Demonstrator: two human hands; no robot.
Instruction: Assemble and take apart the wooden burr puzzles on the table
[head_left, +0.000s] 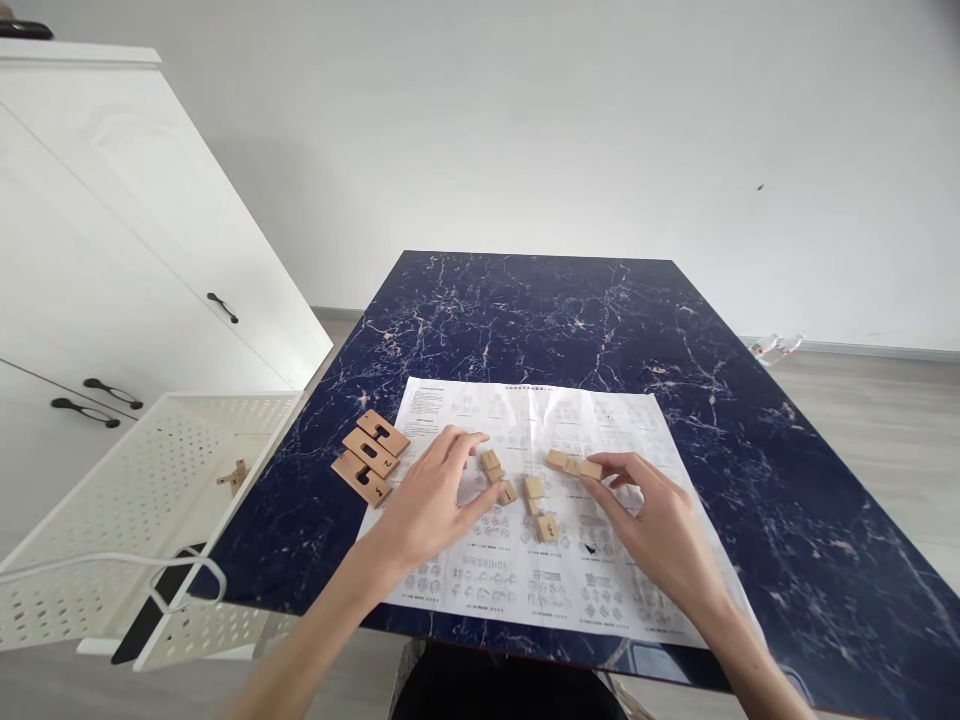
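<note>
Soft, bright light (stretched edges)

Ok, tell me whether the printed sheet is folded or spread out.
Spread out: the sheet lies open on the blue table beneath three wooden pieces, creased, its printed side showing.

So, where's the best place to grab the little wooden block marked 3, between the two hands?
Probably by the end marked 3, pinched from above across two opposite sides. The block lies on the paper with that end uncovered, and the end looks broader than the narrow middle.
</note>
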